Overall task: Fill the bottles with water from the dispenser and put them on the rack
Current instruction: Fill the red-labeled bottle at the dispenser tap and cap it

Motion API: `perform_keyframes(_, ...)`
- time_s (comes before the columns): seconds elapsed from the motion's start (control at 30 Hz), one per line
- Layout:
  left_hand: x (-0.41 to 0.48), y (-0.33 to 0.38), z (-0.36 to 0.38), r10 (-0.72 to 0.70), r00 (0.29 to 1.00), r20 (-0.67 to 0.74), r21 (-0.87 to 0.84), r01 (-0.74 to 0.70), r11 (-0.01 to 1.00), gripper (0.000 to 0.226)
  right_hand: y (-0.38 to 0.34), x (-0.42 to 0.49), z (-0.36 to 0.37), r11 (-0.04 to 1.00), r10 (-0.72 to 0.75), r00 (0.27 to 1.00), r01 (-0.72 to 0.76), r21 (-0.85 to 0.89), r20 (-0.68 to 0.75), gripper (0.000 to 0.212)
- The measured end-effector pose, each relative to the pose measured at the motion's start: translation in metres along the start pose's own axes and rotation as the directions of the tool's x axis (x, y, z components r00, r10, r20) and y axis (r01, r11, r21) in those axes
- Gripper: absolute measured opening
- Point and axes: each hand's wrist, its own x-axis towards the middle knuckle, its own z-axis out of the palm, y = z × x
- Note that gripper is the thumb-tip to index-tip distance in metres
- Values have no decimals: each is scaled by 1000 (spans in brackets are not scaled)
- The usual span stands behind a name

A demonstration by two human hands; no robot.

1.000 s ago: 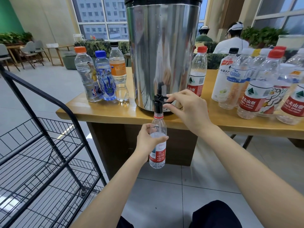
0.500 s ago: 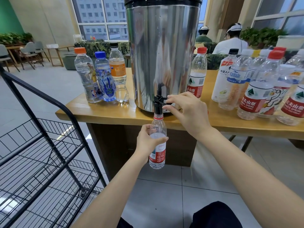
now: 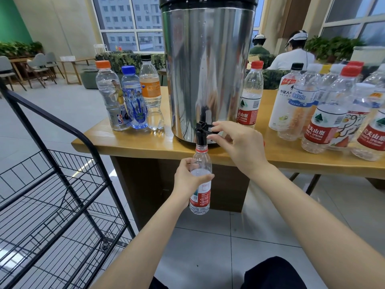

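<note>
A tall steel water dispenser [image 3: 208, 67] stands at the front edge of the wooden table [image 3: 133, 142]. Its black tap [image 3: 201, 132] juts over the edge. My left hand [image 3: 188, 180] grips a small clear bottle with a red label [image 3: 200, 197] and holds its open mouth right under the tap. My right hand [image 3: 237, 142] pinches the tap lever from the right. A black wire rack [image 3: 52, 184] stands on the floor at the left.
Three capped bottles [image 3: 133, 97] stand left of the dispenser. Several more bottles [image 3: 325, 109] crowd the table at the right. Two people sit with their backs turned beyond the table. Chairs and small tables stand far left.
The scene is almost unchanged: both hands keep their hold, and the bottle stays under the tap.
</note>
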Motion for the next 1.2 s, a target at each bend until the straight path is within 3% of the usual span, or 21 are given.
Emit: perform_keyframes(1.2, -2, 0, 8, 64, 997, -45, -17, -64, 998, 72, -1, 0, 0, 998, 1, 1000, 0, 56, -15, 38)
